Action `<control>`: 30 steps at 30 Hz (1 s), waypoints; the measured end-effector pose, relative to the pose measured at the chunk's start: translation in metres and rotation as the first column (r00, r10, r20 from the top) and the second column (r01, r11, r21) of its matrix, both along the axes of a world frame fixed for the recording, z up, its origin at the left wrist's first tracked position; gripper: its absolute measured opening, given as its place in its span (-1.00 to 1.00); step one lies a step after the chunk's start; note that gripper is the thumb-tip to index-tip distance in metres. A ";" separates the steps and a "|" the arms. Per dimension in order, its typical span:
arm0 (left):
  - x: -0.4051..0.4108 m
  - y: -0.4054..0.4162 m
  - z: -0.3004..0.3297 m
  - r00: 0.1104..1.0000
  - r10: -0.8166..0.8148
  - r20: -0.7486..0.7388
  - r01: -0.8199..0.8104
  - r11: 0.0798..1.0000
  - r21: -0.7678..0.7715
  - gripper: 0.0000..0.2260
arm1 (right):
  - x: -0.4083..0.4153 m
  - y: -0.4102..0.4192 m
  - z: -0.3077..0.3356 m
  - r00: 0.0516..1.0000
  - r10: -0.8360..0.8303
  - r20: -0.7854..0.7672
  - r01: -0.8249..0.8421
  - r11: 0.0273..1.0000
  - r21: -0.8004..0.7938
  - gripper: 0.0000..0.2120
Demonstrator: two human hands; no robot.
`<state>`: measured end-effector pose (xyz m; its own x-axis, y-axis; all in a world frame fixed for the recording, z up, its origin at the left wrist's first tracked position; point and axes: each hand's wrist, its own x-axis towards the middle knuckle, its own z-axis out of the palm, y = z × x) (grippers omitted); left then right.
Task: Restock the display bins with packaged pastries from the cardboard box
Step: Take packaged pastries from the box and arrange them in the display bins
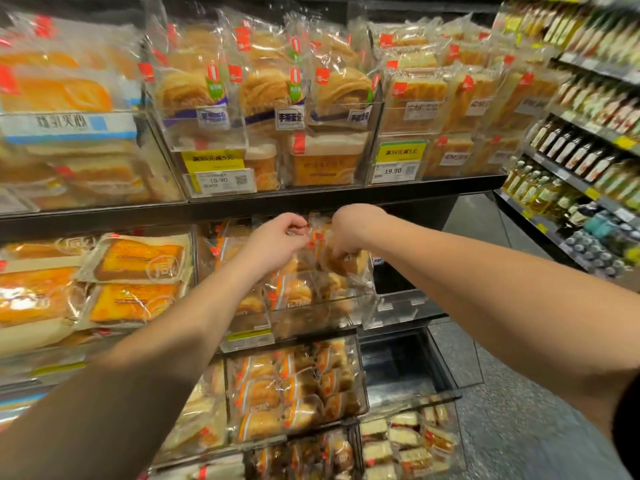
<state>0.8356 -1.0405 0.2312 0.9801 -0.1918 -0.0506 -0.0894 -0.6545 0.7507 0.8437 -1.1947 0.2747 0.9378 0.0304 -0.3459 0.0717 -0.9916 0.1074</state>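
Both my hands reach into a clear acrylic display bin (311, 299) on the middle shelf. My left hand (277, 239) pinches the crinkled top edge of a clear pastry packet at the bin's back. My right hand (349, 233) curls down over a packaged pastry (341, 263) with a brown bun inside and grips it. More packaged pastries (291, 289) fill the bin below my hands. No cardboard box shows in this view.
Bins of bread packets (266, 91) line the upper shelf, with price tags (220, 180) on their fronts. Lower bins (298, 389) hold small wrapped pastries. An empty bin (398, 306) sits right of my hands. Bottle shelves (581, 143) flank the aisle floor (512, 403).
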 end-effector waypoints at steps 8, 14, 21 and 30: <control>0.010 0.000 -0.016 0.986 -0.101 0.136 0.046 0.932 0.359 -0.65 | 0.018 0.005 -0.030 0.986 0.166 -0.024 -0.165 0.985 0.041 -0.39; 0.015 -0.010 -0.027 0.968 -0.200 0.148 0.102 0.861 0.498 -0.79 | 0.017 -0.022 -0.056 0.923 0.384 0.037 -0.380 0.922 -0.074 -0.48; 0.018 -0.018 -0.032 0.946 -0.251 0.206 0.081 0.797 0.599 -0.81 | 0.009 -0.030 -0.073 0.871 0.460 0.175 -0.423 0.881 -0.210 -0.60; 0.018 -0.021 -0.040 0.921 -0.252 0.297 -0.027 0.719 0.694 -0.76 | 0.008 -0.022 -0.101 0.906 0.354 0.234 -0.306 0.927 -0.216 -0.54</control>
<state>0.8538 -1.0614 0.1914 0.9276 -0.3521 0.1246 -0.3562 -0.9343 0.0114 0.8516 -1.2165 0.1733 0.9415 0.3169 -0.1151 0.3371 -0.8805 0.3332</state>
